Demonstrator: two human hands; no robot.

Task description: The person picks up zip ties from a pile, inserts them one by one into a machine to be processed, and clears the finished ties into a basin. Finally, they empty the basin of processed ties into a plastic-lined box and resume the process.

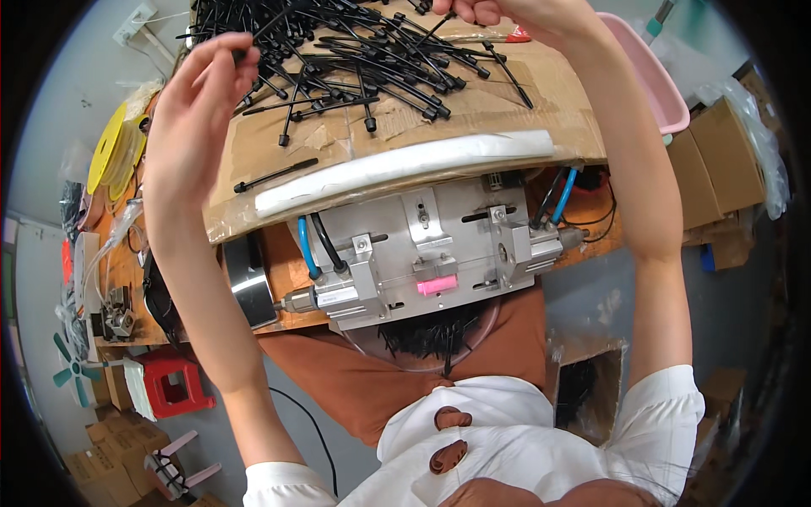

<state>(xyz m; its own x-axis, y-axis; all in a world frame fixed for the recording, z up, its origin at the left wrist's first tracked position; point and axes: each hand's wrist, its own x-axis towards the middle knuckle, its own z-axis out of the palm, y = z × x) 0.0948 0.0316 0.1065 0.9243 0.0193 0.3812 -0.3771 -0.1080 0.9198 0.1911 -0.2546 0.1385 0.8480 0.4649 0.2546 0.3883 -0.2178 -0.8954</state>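
Thin black rods with small caps lie in a loose pile on a cardboard-covered surface. My left hand is raised at the pile's left edge, its fingers closed on the end of one black capped rod. At the top edge my right hand is partly cut off; its fingers pinch the end of another black rod. A single rod rests apart, nearer to me. Below the cardboard stands a metal clamping fixture with a pink block at its middle, away from both hands.
A white padded strip runs along the cardboard's front edge. Blue air hoses join the fixture. Beneath it, a clear bowl of black pieces sits at my lap. A pink basin and an open carton are at right, a yellow spool at left.
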